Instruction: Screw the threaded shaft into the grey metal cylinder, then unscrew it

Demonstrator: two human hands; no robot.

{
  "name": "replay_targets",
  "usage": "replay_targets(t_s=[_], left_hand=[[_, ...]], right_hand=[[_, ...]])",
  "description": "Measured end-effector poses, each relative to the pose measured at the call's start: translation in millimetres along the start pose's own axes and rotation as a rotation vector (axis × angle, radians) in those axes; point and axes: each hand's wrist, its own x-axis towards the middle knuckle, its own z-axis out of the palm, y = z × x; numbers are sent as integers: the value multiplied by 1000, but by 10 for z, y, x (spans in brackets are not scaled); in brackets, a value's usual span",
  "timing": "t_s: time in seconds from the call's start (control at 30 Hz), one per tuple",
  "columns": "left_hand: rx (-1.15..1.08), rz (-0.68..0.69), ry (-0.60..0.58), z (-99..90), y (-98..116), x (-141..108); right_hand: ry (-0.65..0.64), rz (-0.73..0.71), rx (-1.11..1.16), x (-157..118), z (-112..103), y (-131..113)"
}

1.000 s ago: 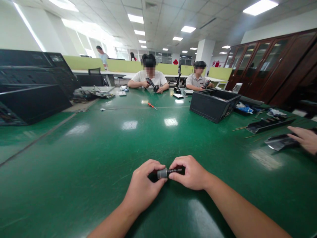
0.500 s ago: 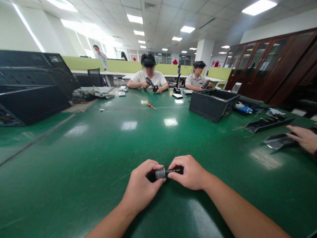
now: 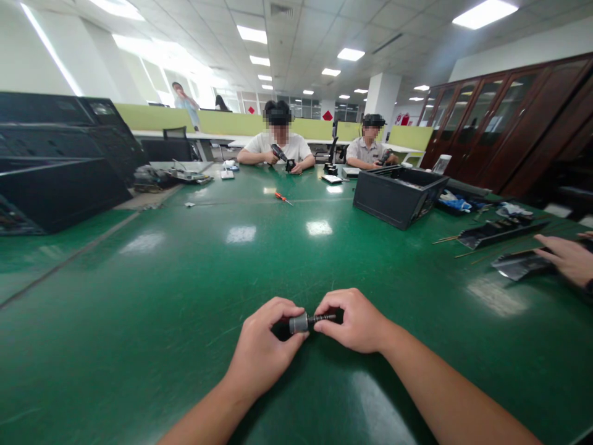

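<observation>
Low over the green table, my left hand [image 3: 264, 340] grips the grey cylindrical body of a small motor [image 3: 299, 323] between thumb and fingers. A dark, ridged screw shaft [image 3: 325, 317] sticks out of its right end and points right. My right hand [image 3: 356, 321] is curled around that shaft, thumb below and index finger above, close to where it joins the body. The far end of the shaft lies inside the curl of my right hand. My palms hide the left end of the motor.
An orange screwdriver [image 3: 283, 198] lies mid-table. Beyond it stands a black open case [image 3: 398, 198], and dark computer cases [image 3: 60, 167] fill the left. At right, a co-worker's hand [image 3: 567, 256] rests near a metal bracket [image 3: 519, 264]. Two people sit opposite with power drills.
Both my hands and the motor stay almost where they were, with only a very slight shift. Other than that, the table looks the same.
</observation>
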Motion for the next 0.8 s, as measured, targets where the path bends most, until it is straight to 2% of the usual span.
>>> replay_targets(t_s=[0.8], left_hand=[[12,-4,9,-9,29,3]], right_hand=[[0,36,-28,-8,-18,9]])
